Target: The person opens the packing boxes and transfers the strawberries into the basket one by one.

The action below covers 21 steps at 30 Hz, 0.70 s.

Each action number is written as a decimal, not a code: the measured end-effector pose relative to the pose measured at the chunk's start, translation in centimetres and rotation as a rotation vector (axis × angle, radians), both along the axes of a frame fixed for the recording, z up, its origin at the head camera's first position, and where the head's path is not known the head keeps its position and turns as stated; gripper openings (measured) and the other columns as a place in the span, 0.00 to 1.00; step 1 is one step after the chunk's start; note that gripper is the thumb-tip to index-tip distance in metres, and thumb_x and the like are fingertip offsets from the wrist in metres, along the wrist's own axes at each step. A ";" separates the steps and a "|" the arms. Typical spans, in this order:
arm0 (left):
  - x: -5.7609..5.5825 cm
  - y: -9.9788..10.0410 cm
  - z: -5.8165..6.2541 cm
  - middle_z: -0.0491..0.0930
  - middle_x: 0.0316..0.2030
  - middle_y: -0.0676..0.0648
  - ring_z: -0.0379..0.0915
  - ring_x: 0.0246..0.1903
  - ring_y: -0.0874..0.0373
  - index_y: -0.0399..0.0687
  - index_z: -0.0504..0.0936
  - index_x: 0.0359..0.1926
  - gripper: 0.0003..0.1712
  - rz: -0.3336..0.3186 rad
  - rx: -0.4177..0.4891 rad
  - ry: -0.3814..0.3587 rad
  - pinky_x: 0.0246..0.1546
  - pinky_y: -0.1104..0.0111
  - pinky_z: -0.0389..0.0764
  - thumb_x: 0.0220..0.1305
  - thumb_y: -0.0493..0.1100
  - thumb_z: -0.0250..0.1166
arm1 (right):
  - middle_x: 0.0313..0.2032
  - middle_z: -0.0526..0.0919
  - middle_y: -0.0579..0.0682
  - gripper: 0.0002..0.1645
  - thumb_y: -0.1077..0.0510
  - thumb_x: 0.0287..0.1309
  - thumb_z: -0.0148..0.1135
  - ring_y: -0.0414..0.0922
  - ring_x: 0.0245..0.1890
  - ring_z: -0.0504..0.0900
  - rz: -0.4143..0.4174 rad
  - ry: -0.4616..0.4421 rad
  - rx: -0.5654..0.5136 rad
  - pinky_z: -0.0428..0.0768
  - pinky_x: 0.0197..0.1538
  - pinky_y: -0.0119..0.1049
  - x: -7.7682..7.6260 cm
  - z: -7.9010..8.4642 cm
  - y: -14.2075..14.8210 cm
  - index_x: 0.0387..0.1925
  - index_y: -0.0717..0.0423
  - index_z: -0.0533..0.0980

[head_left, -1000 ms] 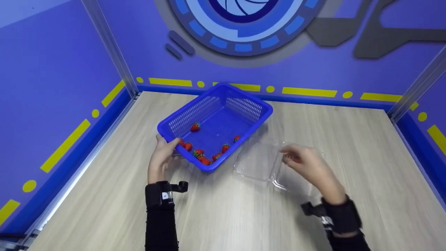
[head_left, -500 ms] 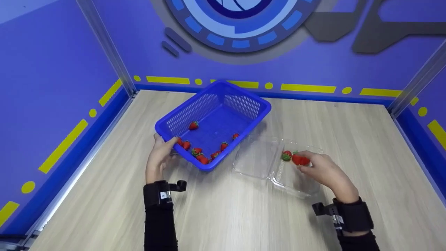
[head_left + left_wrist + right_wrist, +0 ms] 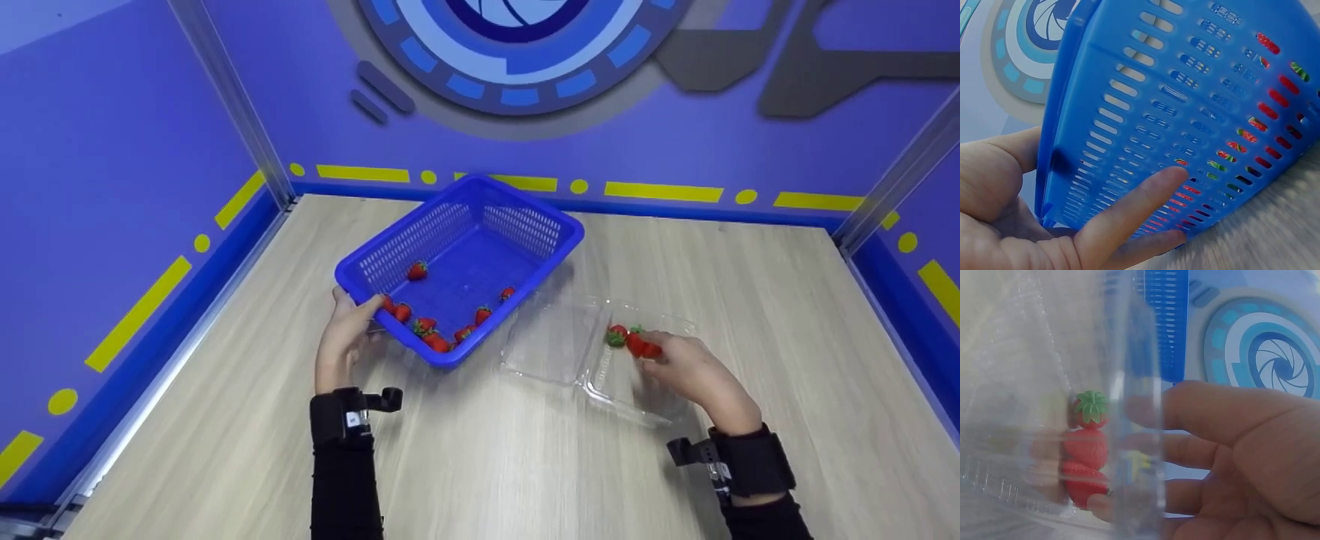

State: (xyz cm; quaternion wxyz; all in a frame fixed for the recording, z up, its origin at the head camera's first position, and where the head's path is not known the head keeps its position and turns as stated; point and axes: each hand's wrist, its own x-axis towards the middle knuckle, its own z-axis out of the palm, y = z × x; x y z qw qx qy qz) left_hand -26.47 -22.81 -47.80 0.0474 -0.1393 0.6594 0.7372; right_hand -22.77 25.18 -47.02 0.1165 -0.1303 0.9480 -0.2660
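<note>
My left hand (image 3: 345, 337) holds the near left corner of a blue plastic basket (image 3: 487, 255), thumb over the rim and fingers spread under its slotted wall (image 3: 1129, 107). The basket is tilted, and several strawberries (image 3: 426, 327) lie mostly along its lower side. To the right, a clear hinged plastic clamshell box (image 3: 551, 345) lies unfolded. Three strawberries sit in a row in its right half, one with its green leaves (image 3: 1092, 405) showing. My right hand (image 3: 694, 367) reaches over the box wall, a fingertip (image 3: 1100, 505) at the end strawberry (image 3: 1085, 484), thumb apart from the fingers.
A light wood tabletop (image 3: 480, 465) lies under everything. Blue panels with yellow marks (image 3: 664, 192) close off the back and both sides, and the basket's far corner stands close to the back panel.
My right hand has moved right, and the strawberry it held now lies in the box with the others. Since half a second ago it has shifted only slightly. The left hand and basket stay put.
</note>
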 end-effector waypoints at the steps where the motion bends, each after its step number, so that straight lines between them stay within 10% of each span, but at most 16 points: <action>1: 0.0 0.0 0.0 0.74 0.59 0.32 0.86 0.42 0.47 0.51 0.18 0.78 0.54 0.003 0.003 0.014 0.38 0.63 0.86 0.77 0.41 0.54 | 0.42 0.84 0.65 0.26 0.63 0.65 0.60 0.52 0.38 0.82 0.000 -0.006 -0.004 0.82 0.36 0.43 0.0 0.0 0.0 0.60 0.76 0.72; 21: 0.1 0.1 0.2 0.74 0.59 0.32 0.87 0.39 0.51 0.51 0.11 0.75 0.58 0.004 -0.005 0.005 0.39 0.65 0.86 0.76 0.42 0.55 | 0.38 0.79 0.54 0.08 0.71 0.53 0.67 0.49 0.40 0.76 0.102 0.027 0.029 0.77 0.44 0.43 0.7 -0.3 -1.1 0.36 0.60 0.83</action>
